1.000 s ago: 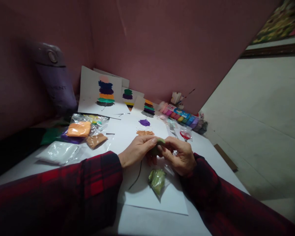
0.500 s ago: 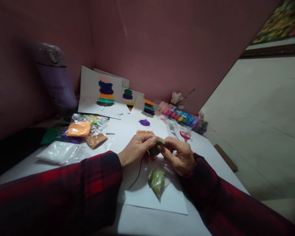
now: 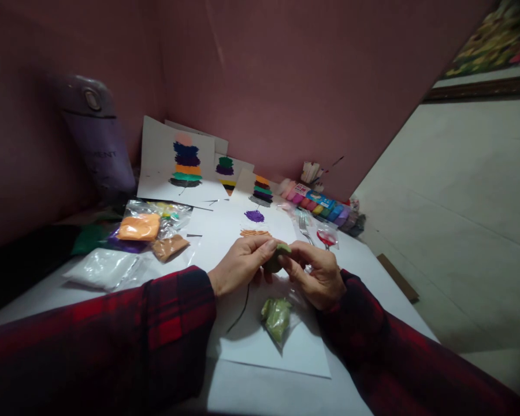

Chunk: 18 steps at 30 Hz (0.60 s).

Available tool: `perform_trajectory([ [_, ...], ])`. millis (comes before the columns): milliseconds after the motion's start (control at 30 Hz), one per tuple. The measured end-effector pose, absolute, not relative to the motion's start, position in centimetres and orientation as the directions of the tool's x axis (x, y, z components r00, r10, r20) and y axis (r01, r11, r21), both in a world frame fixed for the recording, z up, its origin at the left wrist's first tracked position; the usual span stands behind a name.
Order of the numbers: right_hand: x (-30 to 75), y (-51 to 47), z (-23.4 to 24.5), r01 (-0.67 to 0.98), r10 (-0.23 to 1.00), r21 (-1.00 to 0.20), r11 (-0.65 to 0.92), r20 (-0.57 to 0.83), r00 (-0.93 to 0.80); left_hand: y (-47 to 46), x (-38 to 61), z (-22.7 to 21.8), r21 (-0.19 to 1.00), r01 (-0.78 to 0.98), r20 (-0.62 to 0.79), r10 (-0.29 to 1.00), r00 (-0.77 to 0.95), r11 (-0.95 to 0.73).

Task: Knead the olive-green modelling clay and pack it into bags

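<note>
Between my two hands is a lump of olive-green modelling clay [image 3: 277,260], partly covered by the fingers. My left hand [image 3: 243,260] is closed on its left side, thumb on top. On the right side, my right hand [image 3: 315,270] pinches the same lump with thumb and fingers. Both hands are above a white paper sheet [image 3: 294,352]. A clear bag of green clay [image 3: 277,318] lies on the sheet, close below the hands. Past the fingertips, the sheet shows a purple clay patch [image 3: 255,216] and an orange strip [image 3: 255,233]. A thin dark line curves below my left hand.
Left are bags of orange clay [image 3: 139,227], brown clay [image 3: 170,247] and white clay [image 3: 106,268]. A purple bottle [image 3: 97,138] stands behind them. Cards with coloured bands [image 3: 186,162] lean at the wall. Right are a fork [image 3: 304,226], red-handled scissors [image 3: 327,238] and a multicoloured clay pack [image 3: 318,203].
The fingers have shifted very slightly around the green clay, which looks a little turned. Everything else stays in place.
</note>
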State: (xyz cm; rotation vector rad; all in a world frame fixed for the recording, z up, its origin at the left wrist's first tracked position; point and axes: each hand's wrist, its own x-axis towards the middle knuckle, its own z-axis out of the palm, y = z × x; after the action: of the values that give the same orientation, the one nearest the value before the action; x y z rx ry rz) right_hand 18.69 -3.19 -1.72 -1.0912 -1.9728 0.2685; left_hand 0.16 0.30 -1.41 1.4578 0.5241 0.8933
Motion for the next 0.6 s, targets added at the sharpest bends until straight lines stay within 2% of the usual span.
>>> perform_trajectory([
  [167, 18.59, -3.21, -1.65, 0.600, 0.788, -0.553, 0.578, 0.571, -0.233, 0.36, 0.17, -1.59, 0.967, -0.194, 0.250, 0.757, 0.604, -0.166],
  [600, 18.40, -3.34, -1.15, 0.592, 0.768, -0.525, 0.611, 0.573, -0.285, 0.44, 0.23, -1.69, 0.967, -0.222, 0.237, 0.757, 0.608, -0.125],
])
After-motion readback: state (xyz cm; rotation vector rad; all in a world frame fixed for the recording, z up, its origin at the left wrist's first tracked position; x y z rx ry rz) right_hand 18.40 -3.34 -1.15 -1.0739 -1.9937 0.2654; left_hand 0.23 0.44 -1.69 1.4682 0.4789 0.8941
